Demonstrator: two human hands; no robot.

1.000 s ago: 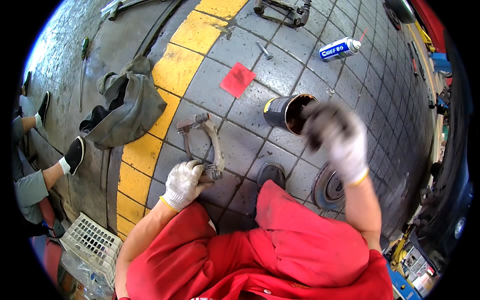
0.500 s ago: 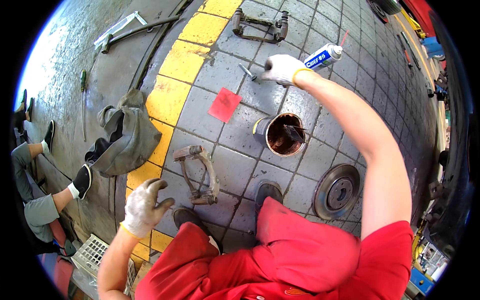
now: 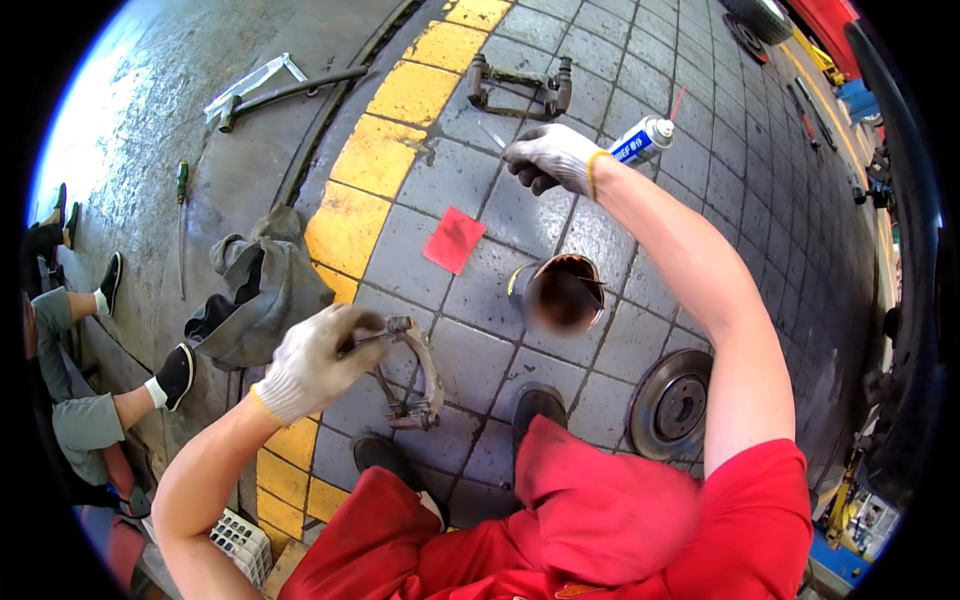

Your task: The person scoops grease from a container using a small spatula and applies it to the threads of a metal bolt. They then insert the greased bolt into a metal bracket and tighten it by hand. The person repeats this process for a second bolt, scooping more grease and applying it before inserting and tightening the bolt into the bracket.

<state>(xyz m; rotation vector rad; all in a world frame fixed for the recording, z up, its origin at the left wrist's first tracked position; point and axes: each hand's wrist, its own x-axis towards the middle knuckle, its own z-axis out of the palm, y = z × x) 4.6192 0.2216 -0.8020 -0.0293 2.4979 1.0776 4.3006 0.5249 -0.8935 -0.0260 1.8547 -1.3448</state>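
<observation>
My right hand [image 3: 548,158], in a white knit glove, reaches out with its fingers closed over one end of a bolt [image 3: 492,135]; the bolt's other end sticks out past the fingertips. Just behind that hand lies a blue and white spray can [image 3: 645,138] with a thin red straw. My left hand [image 3: 322,362], also gloved, has its fingers curled above the upper end of a worn brake caliper bracket [image 3: 433,372]. It covers part of the bracket, and anything inside the fingers is hidden.
A can with a brown-stained inside [image 3: 517,285] stands mid-floor, near a red square sheet [image 3: 455,240]. A brake disc [image 3: 670,405] lies right, a second caliper bracket [image 3: 515,92] far ahead. A grey cloth [image 3: 250,320] and screwdriver [image 3: 181,200] lie left, near another person's legs [image 3: 90,420].
My left hand has moved right and forward to the caliper bracket, its fingers curling in. My right hand has shifted slightly left and closed over the bolt's end. The view has shifted a little.
</observation>
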